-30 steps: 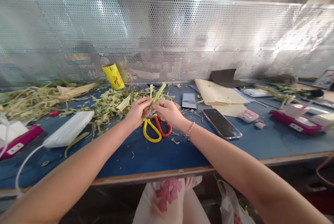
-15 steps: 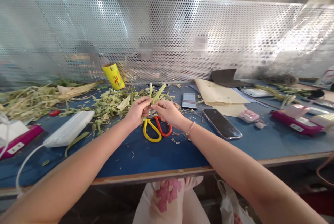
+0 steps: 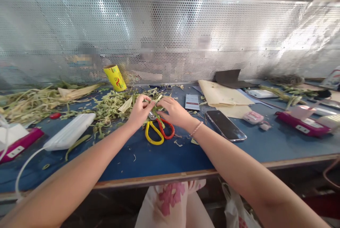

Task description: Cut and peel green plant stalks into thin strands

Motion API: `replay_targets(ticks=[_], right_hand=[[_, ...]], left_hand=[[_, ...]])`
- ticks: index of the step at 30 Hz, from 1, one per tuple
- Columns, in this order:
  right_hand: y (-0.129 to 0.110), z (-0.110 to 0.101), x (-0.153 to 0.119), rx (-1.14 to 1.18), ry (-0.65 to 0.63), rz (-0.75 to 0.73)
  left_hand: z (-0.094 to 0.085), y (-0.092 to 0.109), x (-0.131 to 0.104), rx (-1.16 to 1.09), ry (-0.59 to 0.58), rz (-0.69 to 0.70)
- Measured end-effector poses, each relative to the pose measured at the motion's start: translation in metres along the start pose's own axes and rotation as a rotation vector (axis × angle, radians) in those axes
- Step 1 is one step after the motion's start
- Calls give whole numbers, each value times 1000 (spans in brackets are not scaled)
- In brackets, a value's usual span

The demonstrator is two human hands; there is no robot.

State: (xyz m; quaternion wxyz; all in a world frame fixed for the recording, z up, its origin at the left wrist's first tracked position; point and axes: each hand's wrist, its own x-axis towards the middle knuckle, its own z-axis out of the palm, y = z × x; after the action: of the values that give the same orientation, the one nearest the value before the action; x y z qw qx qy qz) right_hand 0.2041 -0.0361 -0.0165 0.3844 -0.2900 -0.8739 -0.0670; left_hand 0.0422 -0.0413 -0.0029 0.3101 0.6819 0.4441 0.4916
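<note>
My left hand (image 3: 140,111) and my right hand (image 3: 174,111) are close together above the middle of the blue table, with fingers closed. A pale green plant strip (image 3: 158,99) shows between the fingertips, both hands pinching it. Part of a green piece also hangs below my right fingers. Scissors (image 3: 154,141) with one yellow and one red handle lie just under my hands; the blades are partly hidden. A heap of green plant trimmings (image 3: 111,104) lies to the left of my left hand.
A yellow cardboard tube (image 3: 115,78) leans by the perforated metal screen (image 3: 172,22). Left are a white power bank (image 3: 69,132) and a pink power strip (image 3: 21,144). Right are a small card-like device (image 3: 192,102), a phone (image 3: 225,125) and brown paper (image 3: 224,93).
My hands have parted slightly. The green strip that stood up in two pieces now shows less above the fingers, and a piece hangs below my right hand.
</note>
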Motion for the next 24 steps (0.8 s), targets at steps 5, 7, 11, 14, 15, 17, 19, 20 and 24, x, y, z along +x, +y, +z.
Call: replay_targets(ticks=[5, 7, 11, 14, 15, 17, 19, 20, 24], right_hand=[[-8, 1, 0, -5, -76, 51], [-11, -1, 1, 9, -73, 100], [-13, -2, 3, 40, -28, 234], [-12, -1, 4, 65, 37, 288], [-11, -1, 4, 73, 58, 295], [-11, -1, 4, 86, 82, 297], [-12, -1, 4, 85, 74, 295], [-12, -1, 4, 79, 60, 293], [-14, -1, 4, 43, 11, 260]], left_hand=[[3, -1, -2, 75, 4, 103], [2, -3, -2, 158, 81, 201], [-1, -6, -3, 325, 369, 438], [-1, -3, -7, 335, 335, 432], [0, -1, -8, 331, 245, 388], [4, 1, -11, 325, 100, 302], [8, 3, -12, 283, 59, 249], [10, 4, -12, 250, 53, 223], [14, 6, -12, 101, 3, 133]])
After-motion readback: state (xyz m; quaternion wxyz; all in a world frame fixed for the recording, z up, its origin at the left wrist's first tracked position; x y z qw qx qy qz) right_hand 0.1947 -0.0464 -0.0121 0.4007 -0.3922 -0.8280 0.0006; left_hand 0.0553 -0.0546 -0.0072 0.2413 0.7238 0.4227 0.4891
